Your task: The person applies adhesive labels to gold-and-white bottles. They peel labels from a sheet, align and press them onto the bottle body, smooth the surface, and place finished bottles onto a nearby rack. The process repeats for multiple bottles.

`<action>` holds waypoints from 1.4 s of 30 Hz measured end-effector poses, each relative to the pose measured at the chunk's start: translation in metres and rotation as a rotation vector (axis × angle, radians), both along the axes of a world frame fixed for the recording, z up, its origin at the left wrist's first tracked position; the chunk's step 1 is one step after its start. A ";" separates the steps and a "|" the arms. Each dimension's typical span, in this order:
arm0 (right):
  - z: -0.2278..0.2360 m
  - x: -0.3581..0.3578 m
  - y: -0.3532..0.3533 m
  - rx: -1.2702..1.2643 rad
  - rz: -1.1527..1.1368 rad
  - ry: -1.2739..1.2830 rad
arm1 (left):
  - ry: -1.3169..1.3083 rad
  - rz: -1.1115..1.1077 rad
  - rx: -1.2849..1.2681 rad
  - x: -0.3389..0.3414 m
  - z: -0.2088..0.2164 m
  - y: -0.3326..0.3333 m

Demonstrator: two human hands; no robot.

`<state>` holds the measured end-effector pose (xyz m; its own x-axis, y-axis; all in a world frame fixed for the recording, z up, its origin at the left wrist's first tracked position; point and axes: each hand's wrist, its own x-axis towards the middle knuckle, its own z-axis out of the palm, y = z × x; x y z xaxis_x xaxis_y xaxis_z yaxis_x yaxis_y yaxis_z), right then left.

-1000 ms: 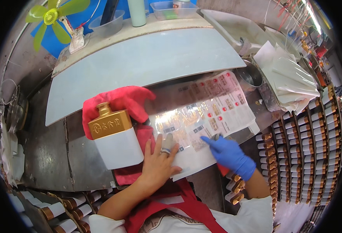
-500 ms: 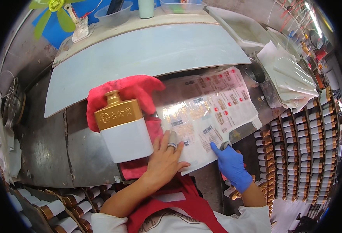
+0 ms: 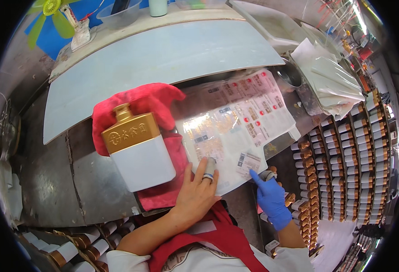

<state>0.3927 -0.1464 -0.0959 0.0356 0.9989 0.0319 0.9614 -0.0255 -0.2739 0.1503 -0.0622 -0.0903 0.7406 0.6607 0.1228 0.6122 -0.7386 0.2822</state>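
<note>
A sheet of printed clear labels (image 3: 258,102) on white backing lies on the bench in front of me. My left hand (image 3: 197,190) rests on its lower left part, bare, fingers stretched, with a ring and a pale cover on one finger. At the sheet's near right edge my right hand (image 3: 273,199), in a blue glove, pinches the corner of one small label (image 3: 248,164), which sits askew to the rows. Whether that label is fully off the backing I cannot tell. Left of the sheet, a white bottle with a gold shoulder (image 3: 140,149) lies on a red cloth (image 3: 163,97).
A pale board (image 3: 163,56) spans the bench behind. At the right stand a metal container (image 3: 290,75) and a stack of plastic-covered sheets (image 3: 326,79). Racks of white and gold bottles (image 3: 344,167) fill the right side; more bottles (image 3: 63,251) lie lower left. A green fan (image 3: 52,20) stands far left.
The view has shifted slightly. My right hand has drawn a little toward me along with the small label, whose print shows more. My left hand still lies on the sheet.
</note>
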 end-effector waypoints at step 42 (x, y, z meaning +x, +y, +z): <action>0.042 0.035 0.002 0.112 -0.373 0.012 | -0.051 -0.074 0.035 -0.006 -0.002 -0.003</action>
